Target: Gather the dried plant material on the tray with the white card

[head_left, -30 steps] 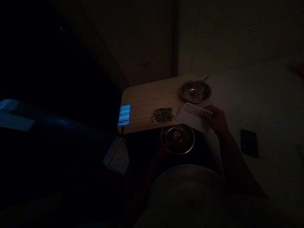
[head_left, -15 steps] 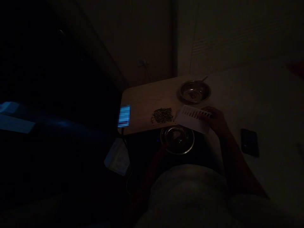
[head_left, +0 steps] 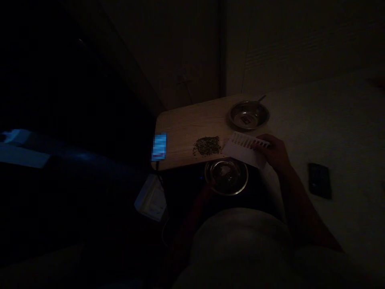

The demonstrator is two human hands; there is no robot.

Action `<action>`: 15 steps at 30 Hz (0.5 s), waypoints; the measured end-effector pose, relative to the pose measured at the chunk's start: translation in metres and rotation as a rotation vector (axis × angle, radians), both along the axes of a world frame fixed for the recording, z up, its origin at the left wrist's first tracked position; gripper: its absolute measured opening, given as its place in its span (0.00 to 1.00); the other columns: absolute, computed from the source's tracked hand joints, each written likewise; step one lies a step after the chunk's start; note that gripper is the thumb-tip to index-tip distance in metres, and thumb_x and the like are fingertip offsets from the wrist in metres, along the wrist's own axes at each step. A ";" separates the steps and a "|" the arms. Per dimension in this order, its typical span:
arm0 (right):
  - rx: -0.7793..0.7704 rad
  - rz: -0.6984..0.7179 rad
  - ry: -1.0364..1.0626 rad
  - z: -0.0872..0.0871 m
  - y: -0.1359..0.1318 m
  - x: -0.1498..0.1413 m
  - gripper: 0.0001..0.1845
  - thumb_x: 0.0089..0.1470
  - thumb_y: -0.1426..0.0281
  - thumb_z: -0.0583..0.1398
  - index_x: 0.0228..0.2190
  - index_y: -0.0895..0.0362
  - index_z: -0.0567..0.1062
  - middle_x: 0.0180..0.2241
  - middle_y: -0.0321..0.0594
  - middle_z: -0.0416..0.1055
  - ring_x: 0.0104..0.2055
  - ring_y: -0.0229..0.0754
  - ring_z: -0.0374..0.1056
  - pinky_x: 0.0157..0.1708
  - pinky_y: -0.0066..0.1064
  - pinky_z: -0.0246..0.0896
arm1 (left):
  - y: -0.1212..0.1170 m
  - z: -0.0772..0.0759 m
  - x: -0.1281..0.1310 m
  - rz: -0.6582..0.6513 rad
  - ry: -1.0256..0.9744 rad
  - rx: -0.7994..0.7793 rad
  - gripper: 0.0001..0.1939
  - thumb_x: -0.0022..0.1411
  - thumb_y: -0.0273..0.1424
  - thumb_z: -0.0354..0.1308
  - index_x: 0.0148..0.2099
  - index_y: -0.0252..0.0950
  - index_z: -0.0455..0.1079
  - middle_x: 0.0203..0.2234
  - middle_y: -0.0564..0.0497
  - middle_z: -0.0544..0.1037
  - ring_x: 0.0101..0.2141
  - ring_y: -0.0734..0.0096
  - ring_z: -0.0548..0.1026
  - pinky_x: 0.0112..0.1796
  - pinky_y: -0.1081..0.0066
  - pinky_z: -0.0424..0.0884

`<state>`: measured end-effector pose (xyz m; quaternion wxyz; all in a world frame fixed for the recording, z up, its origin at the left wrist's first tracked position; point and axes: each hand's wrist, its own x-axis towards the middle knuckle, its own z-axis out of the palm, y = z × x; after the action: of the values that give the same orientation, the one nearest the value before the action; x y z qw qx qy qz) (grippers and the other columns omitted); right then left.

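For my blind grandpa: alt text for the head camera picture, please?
A right hand holds a white slotted card beside dark crumbly flakes on a wooden board. One steel bowl sits on the board, another just below it.

The right hand (head_left: 273, 152) is positioned right of centre, with the fingers (head_left: 261, 140) extended leftward and closed in a grip. The right forearm (head_left: 298, 204) runs diagonally from lower right up to the wrist. The left forearm (head_left: 192, 217) rises from lower centre, dimly lit. The left hand (head_left: 211, 184) lies in deep shadow; its grip state cannot be determined.
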<state>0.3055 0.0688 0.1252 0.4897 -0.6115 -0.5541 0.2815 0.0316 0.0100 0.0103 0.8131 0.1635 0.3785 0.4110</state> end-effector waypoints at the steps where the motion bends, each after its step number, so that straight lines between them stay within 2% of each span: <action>1: -0.003 0.001 -0.003 0.001 0.000 0.000 0.15 0.42 0.60 0.67 0.31 0.56 0.76 0.28 0.36 0.73 0.28 0.39 0.67 0.28 0.29 0.62 | 0.000 -0.001 0.000 0.003 0.001 -0.004 0.25 0.46 0.31 0.68 0.49 0.34 0.74 0.51 0.41 0.76 0.62 0.48 0.59 0.62 0.53 0.50; 11: -0.009 0.034 -0.023 0.005 -0.002 -0.004 0.13 0.43 0.60 0.67 0.30 0.55 0.77 0.28 0.37 0.75 0.29 0.41 0.69 0.28 0.30 0.64 | -0.002 -0.005 -0.001 0.006 -0.015 0.007 0.22 0.48 0.32 0.68 0.47 0.34 0.75 0.51 0.41 0.76 0.62 0.49 0.57 0.63 0.55 0.50; 15: -0.008 0.054 -0.014 0.005 -0.002 -0.005 0.14 0.43 0.59 0.66 0.30 0.55 0.77 0.28 0.37 0.75 0.29 0.41 0.69 0.28 0.31 0.64 | -0.002 -0.003 0.001 0.029 -0.032 0.012 0.24 0.46 0.33 0.68 0.48 0.34 0.75 0.51 0.42 0.76 0.62 0.48 0.57 0.63 0.55 0.49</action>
<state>0.3009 0.0669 0.1300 0.4754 -0.6004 -0.5727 0.2923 0.0328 0.0079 0.0069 0.8119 0.1562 0.3656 0.4275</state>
